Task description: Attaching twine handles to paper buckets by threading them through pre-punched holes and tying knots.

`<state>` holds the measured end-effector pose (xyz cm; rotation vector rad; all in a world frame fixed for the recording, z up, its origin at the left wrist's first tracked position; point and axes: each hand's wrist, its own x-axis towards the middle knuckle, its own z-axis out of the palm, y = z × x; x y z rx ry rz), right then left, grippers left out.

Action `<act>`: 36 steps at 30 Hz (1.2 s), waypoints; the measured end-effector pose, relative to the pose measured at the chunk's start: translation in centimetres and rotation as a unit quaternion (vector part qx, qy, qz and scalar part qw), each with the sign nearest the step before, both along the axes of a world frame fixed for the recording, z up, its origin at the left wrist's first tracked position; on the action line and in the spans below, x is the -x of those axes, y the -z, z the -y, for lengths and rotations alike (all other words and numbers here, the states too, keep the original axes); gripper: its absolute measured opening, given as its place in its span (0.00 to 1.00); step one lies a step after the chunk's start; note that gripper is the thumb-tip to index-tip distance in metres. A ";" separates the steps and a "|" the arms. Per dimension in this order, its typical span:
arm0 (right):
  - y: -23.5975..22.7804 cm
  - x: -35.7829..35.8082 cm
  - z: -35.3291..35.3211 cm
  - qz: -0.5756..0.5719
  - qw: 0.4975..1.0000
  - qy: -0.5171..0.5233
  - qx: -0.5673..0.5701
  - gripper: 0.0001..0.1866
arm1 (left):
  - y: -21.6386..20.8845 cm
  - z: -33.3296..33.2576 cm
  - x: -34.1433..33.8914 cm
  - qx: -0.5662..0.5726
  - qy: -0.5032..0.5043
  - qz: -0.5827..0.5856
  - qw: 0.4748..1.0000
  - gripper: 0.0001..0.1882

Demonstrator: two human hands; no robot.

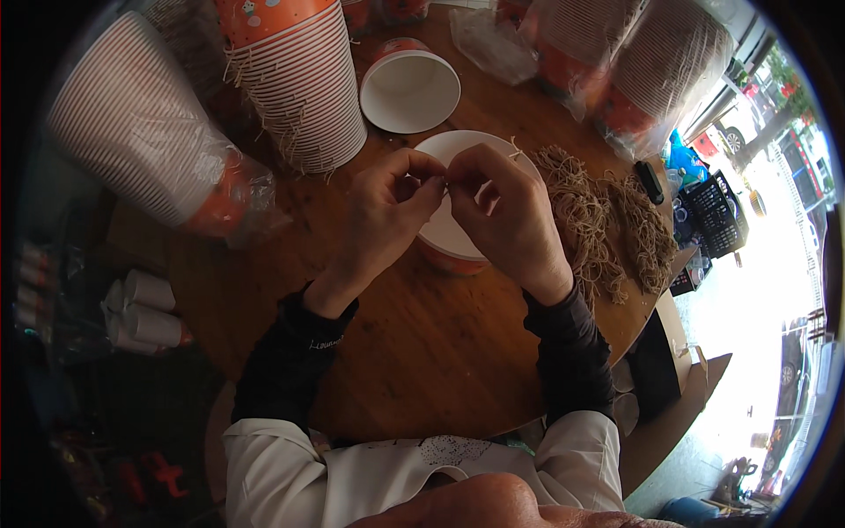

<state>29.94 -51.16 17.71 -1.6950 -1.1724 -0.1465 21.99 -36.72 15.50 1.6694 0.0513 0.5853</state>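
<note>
My left hand [385, 211] and my right hand [509, 216] meet over a white-lined paper bucket [453, 239] with an orange outside, standing on the round wooden table [400, 352]. Thumb and forefinger of each are pinched together, the tips nearly touching. Whatever lies between them is too small to make out. A short end of twine [517, 148] shows at the bucket's far right rim. Right of the bucket lies a tangled heap of tan twine [581, 216], with a second, darker heap [647, 233] beside it.
Behind the bucket, another paper bucket [410, 91] lies tipped, its mouth facing me. A tall stack of buckets [304, 92] with twine strands stands at the back left. Plastic-wrapped stacks [132, 123] flank the table. A small black object [650, 182] lies near the right edge.
</note>
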 end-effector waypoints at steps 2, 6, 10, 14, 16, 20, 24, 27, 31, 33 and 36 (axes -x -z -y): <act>-0.1 0.0 -0.1 -0.011 1.000 0.004 -0.016 0.06 | -0.1 -0.1 0.0 0.090 0.025 -0.027 0.995 0.05; 0.1 -0.2 0.0 -0.051 0.998 0.022 -0.032 0.06 | -0.7 -1.0 0.3 0.211 0.114 -0.086 0.967 0.05; 1.5 -1.1 -0.9 -0.088 0.993 -0.036 -0.069 0.09 | -0.1 -2.5 0.1 0.446 0.288 -0.119 0.839 0.06; 1.8 -1.3 -0.6 -0.083 0.991 -0.062 -0.090 0.13 | 0.2 -1.8 -0.1 0.483 0.258 -0.099 0.831 0.07; 1.3 -0.8 -0.6 -0.057 0.993 -0.057 -0.080 0.12 | 0.6 -2.0 -0.2 0.470 0.254 -0.093 0.840 0.08; 1.3 -0.6 -0.6 0.030 0.997 -0.012 -0.077 0.09 | 0.6 -1.8 -0.1 0.421 0.233 -0.077 0.873 0.08; 1.2 -0.6 -0.6 0.080 0.994 0.016 -0.077 0.08 | 0.6 -1.9 -0.3 0.403 0.223 -0.068 0.885 0.07; 1.7 -0.9 -0.6 0.055 0.995 0.017 -0.080 0.07 | 0.3 -1.3 -0.2 0.399 0.172 -0.073 0.898 0.07; 2.0 -1.3 -0.9 -0.082 0.991 -0.014 -0.109 0.04 | 0.0 -1.0 0.1 0.301 0.124 -0.053 0.944 0.07; 1.9 -1.4 -0.8 -0.116 0.987 -0.015 -0.113 0.03 | -0.2 -0.7 0.1 0.252 0.104 -0.040 0.961 0.06; 1.8 -1.4 -0.7 -0.065 0.993 -0.001 -0.102 0.03 | -0.7 -0.2 0.4 0.143 0.066 -0.050 0.986 0.05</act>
